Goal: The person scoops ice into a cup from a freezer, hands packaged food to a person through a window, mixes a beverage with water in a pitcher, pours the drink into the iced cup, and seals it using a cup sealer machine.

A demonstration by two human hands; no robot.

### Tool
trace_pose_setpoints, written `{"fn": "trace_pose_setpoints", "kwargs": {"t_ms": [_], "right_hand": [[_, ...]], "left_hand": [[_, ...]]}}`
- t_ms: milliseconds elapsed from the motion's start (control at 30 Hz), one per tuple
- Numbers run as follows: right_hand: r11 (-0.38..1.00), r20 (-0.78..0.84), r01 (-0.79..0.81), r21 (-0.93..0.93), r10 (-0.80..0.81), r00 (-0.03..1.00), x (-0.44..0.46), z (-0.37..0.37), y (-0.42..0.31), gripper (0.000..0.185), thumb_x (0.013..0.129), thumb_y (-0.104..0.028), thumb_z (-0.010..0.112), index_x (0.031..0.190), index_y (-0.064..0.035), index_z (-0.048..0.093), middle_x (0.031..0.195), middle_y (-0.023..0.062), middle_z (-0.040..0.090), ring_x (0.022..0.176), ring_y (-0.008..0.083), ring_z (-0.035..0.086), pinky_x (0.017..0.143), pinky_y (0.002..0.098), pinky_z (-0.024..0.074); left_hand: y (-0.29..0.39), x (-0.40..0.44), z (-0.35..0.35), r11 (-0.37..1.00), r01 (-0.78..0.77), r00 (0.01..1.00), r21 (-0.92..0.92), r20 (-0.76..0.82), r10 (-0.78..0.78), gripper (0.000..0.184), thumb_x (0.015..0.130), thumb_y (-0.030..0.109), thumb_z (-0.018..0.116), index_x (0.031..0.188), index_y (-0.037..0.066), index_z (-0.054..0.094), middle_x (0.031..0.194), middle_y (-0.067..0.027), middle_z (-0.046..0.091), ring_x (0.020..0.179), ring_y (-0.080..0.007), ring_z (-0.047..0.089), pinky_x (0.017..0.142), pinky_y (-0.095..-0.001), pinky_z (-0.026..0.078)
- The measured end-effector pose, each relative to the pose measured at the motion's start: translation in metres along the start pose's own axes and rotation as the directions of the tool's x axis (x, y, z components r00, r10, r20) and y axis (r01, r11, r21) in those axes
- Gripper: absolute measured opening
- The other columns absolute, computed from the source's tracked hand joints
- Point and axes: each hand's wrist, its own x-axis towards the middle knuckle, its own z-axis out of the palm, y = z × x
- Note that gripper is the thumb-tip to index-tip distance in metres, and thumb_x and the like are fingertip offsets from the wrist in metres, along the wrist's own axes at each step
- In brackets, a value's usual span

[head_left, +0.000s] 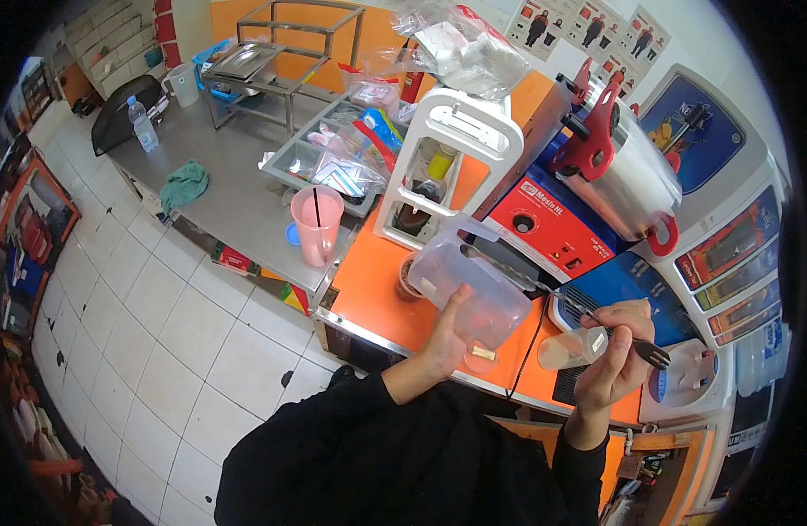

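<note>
My left hand [447,337] grips a translucent plastic jug [482,294], which is tilted over the orange counter. In my right hand [615,346] is a long metal bar spoon [565,298] with a dark fork-like end pointing right. Its far end reaches the jug; whether it is inside or in front, I cannot tell. A clear jar with pale contents [572,349] stands close to my right hand. Below the jug is a small clear container [482,356] with a gold label. A cup with dark brown contents [409,282] is partly hidden behind the jug.
A pink pitcher [316,230] with a dark stick stands on the steel table [237,206], near a green cloth [185,184]. A white rack [463,118], a red-fronted machine [548,223] and a large metal pot [627,167] line the back. A black cable [530,346] crosses the counter.
</note>
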Motion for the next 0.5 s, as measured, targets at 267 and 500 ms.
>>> {"fn": "trace_pose_setpoints", "kwargs": {"t_ms": [267,500], "right_hand": [[1.0,-0.005,0.004,-0.004,-0.004,1.0,0.002,-0.002,-0.004,0.02,0.091,-0.015,0.043,0.085,-0.0015,0.057,0.074,0.0094,0.062,0.075,0.0191,0.052,0.072,0.0318,0.0386],[0.999,-0.058,0.036,0.03,-0.034,0.998,-0.002,-0.01,0.0,0.022,0.094,-0.014,0.037,0.089,0.0006,0.053,0.077,0.0118,0.052,0.073,0.0168,0.048,0.067,0.0275,0.0395]], "left_hand": [[0.017,-0.001,0.005,0.995,0.045,0.998,-0.091,0.052,-0.04,0.071,0.086,0.056,0.054,0.136,0.01,0.036,0.133,-0.0086,0.048,0.122,-0.0252,0.048,0.102,-0.0461,0.039],[0.022,-0.007,-0.004,0.996,0.055,0.993,-0.068,0.109,-0.048,0.065,0.085,0.048,0.062,0.131,0.008,0.041,0.121,-0.0067,0.053,0.118,-0.0215,0.049,0.101,-0.0427,0.04]]}}
